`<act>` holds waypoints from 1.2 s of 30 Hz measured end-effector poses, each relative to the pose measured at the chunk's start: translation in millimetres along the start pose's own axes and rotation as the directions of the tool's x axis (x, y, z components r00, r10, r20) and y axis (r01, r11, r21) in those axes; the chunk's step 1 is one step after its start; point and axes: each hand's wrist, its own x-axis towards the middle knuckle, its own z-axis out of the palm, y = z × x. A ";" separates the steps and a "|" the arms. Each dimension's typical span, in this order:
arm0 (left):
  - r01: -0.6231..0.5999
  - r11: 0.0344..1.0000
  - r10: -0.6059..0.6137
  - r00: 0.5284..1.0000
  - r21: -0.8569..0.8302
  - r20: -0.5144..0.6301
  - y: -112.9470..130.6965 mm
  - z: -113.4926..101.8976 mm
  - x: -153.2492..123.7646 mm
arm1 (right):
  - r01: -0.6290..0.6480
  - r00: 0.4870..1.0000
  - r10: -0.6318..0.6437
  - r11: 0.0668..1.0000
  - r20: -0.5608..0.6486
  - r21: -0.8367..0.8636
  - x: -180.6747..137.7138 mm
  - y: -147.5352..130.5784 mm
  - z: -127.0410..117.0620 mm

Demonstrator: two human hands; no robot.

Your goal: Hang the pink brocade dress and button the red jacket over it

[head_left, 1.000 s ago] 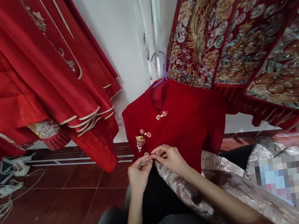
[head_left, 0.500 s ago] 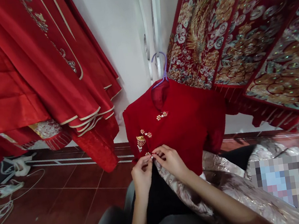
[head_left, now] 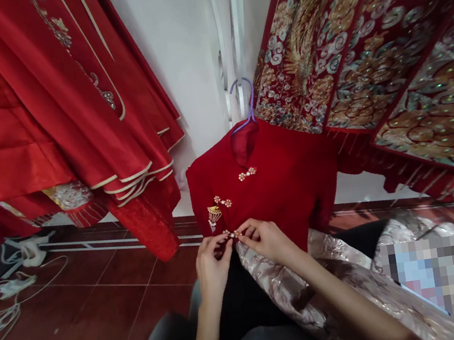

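Observation:
A red velvet garment [head_left: 277, 168] with a stand collar hangs before me on a purple hanger [head_left: 249, 102]. Flower-shaped jewelled clasps run down its front: one clasp [head_left: 248, 174] by the collar, another clasp [head_left: 223, 201] below it. A gold brooch [head_left: 214, 215] with dangling strands sits beside the second. Lowest is a third jewelled clasp [head_left: 232, 234], between my hands. My left hand [head_left: 214, 264] pinches its left end with thumb and forefinger. My right hand [head_left: 268, 242] pinches its right end, with the garment's edge beneath the fingers.
Red garments [head_left: 54, 115] hang at left; a heavily embroidered dress [head_left: 345, 52] hangs at right. Shiny beige fabric [head_left: 352, 282] lies over my lap, with a blurred-out patch on it. White cables and a power strip [head_left: 17, 286] lie on the tiled floor [head_left: 102, 305].
Both hands have shifted slightly, the left a little leftward and the right a little rightward. More of the lowest clasp now shows between my fingers.

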 end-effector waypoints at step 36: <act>0.548 0.276 -0.385 0.816 -0.790 0.431 13.5 21.0 79.8 | -0.236 0.888 0.025 0.882 0.459 0.408 -2.2 3.7 -69.5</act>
